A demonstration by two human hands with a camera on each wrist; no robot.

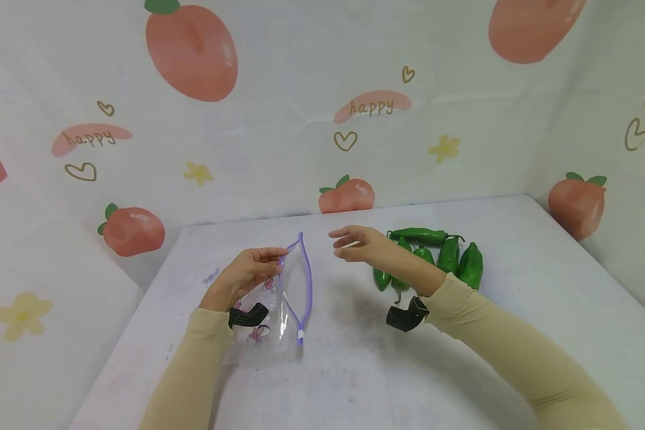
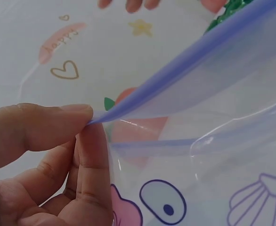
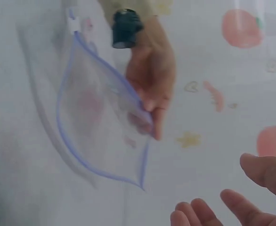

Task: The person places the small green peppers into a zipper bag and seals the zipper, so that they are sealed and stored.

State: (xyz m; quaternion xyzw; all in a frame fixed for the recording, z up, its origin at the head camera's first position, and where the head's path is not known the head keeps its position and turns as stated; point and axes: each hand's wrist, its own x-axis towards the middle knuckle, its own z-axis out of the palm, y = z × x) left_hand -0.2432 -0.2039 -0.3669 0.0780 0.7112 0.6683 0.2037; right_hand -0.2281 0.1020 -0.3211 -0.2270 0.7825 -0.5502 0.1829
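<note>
Left hand point(image 1: 245, 276) pinches one lip of the transparent plastic zip bag with purple seal strip and cartoon print point(image 1: 287, 292) between thumb and fingers point(image 2: 88, 155), holding its mouth gaping open above the white bench point(image 1: 516, 251). Right hand point(image 1: 361, 243) hovers just beside the bag mouth, apart from it, with fingers point(image 3: 199, 212) loosely spread and holding nothing. Behind the right wrist, a cluster of glossy green peppers point(image 1: 451, 254) lies on the bench, near the peach-printed backdrop point(image 1: 301, 119).

Head high, forward-down; wrists close, sharing bag point(image 1: 292, 286).
</note>
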